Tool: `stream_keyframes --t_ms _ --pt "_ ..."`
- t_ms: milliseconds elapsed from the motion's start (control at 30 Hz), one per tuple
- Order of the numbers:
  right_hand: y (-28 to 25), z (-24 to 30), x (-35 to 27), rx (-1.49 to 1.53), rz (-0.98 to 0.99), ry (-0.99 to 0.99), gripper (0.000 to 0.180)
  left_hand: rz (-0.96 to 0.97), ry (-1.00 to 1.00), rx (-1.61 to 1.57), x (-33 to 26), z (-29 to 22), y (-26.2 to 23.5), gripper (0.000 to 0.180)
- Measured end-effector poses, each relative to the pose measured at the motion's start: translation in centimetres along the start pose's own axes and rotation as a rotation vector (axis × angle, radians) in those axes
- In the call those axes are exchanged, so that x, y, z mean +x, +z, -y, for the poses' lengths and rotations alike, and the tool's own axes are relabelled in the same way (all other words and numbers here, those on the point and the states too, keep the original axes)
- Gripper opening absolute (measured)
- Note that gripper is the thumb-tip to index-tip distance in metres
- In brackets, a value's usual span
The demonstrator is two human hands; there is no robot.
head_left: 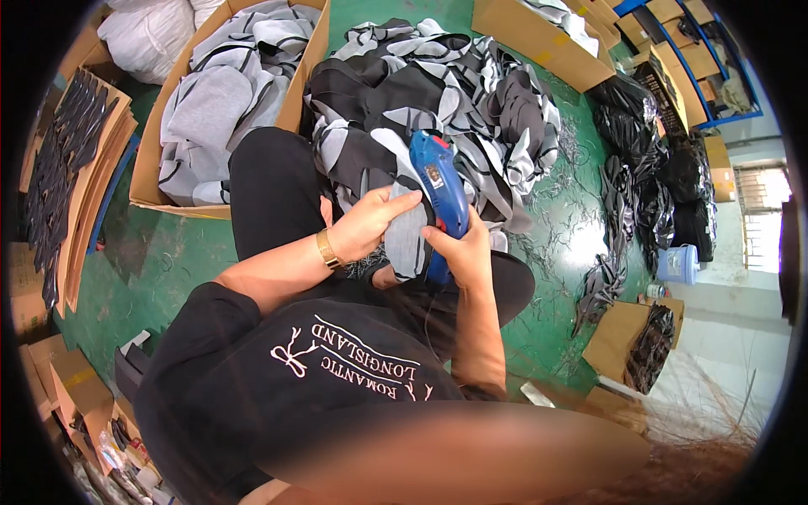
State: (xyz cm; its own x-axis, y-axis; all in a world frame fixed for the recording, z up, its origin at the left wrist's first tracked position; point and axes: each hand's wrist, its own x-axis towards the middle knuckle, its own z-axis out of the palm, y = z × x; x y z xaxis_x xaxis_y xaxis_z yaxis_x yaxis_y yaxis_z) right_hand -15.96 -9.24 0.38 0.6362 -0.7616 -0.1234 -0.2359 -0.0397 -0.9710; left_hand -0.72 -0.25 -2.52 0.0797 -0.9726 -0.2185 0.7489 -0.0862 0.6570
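Observation:
My left hand (364, 225), with a gold-coloured band at its wrist, grips a grey cloth piece (406, 240) with dark edging. My right hand (467, 252) is wrapped round a blue handheld power tool (446, 187) with red parts. The tool lies along the right side of the cloth, and a thin dark cord runs from its lower end. Its working tip cannot be made out. Just beyond both hands, a large heap of grey and black cloth pieces (362, 93) spreads over the green floor (555, 244).
A cardboard box (313, 71) of grey cloth pieces stands left of the heap; another box (539, 46) is at the far right. Thin scraps litter the floor on the right. Black plastic bags (627, 109) and a light blue bucket (677, 263) stand along the right side.

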Motion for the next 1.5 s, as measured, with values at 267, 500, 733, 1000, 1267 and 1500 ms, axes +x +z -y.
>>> stream_keyframes --t_ms 267,500,733,1000,1267,1500 --pt "-2.8 -1.5 -2.6 0.248 -0.022 0.165 0.032 -0.123 0.048 0.043 1.0 -0.8 -3.2 0.020" --pt "-4.8 -1.8 -7.1 0.182 0.071 0.295 0.033 -0.174 0.130 0.153 1.0 -2.4 -2.6 0.014" --pt "-4.4 -2.4 -7.2 0.167 0.075 0.307 0.033 -0.170 0.164 0.280 0.6 -2.6 -1.3 0.014" --pt "-4.3 -2.9 -7.1 0.217 0.087 0.300 0.031 -0.122 0.155 0.396 0.1 -2.3 -1.8 0.014" --pt "-4.8 -2.4 -6.5 0.261 0.169 0.322 0.031 -0.079 0.051 0.619 -1.7 -5.2 1.0 0.011" --pt "-5.3 -3.1 -5.9 0.326 0.231 0.363 0.030 -0.023 0.031 0.798 -1.8 -5.9 0.6 0.010"
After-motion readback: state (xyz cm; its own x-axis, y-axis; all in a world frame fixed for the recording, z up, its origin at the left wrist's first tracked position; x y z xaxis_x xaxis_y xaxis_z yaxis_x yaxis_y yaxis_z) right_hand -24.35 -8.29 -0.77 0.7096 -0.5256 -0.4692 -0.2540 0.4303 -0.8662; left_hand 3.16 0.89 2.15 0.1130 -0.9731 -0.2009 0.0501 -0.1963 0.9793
